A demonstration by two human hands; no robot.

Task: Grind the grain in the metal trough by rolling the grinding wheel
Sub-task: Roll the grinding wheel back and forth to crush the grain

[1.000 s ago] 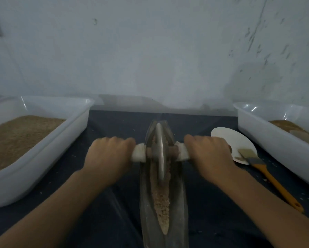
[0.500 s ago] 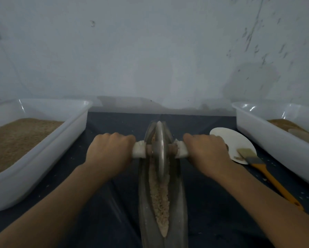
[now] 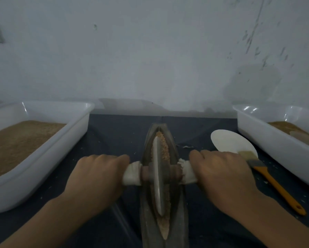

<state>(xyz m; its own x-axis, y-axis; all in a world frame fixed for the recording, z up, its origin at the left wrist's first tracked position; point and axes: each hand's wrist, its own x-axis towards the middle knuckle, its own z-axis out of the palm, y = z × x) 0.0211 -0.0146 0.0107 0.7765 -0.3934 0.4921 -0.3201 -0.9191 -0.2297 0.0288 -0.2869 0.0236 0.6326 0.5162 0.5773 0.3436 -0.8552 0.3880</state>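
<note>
Rolled nearer since the earlier frame: grinding wheel, upright in metal trough over grain, frame centre; cloth-wrapped axle ends clasped by left hand and right hand

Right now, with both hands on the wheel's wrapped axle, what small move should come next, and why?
Probably roll the grey metal grinding wheel forward along the boat-shaped metal trough: coarse brown grain lies ahead of it, and left hand and right hand grip the axle.
</note>
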